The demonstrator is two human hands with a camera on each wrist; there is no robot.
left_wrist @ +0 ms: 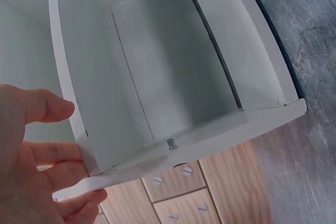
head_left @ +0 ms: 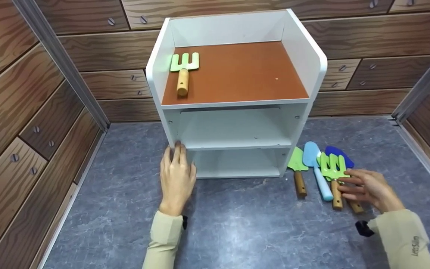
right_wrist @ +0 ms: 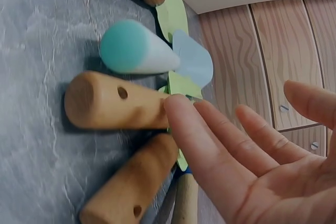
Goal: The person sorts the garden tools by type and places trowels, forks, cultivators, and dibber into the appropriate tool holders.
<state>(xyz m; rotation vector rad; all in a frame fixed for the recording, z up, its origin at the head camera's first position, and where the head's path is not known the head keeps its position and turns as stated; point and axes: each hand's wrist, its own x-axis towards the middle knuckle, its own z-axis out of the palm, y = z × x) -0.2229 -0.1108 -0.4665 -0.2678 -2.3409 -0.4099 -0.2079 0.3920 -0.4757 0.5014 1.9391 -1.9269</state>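
My left hand rests its fairly straight fingers on the left front edge of a small white shelf unit, where the middle board meets the side panel. My right hand is spread over a cluster of garden hand tools, its fingertips right at the wooden handle of a green hand fork. Under that hand lies another wooden handle, its tool head partly covered. To the left are a light blue trowel and a green trowel with a wooden handle. A dark blue tool head shows behind the fork.
Another green hand fork lies on the unit's brown top shelf, at its left side. Walls with a wood-plank print stand behind and on both sides. The grey marbled floor stretches in front of the unit.
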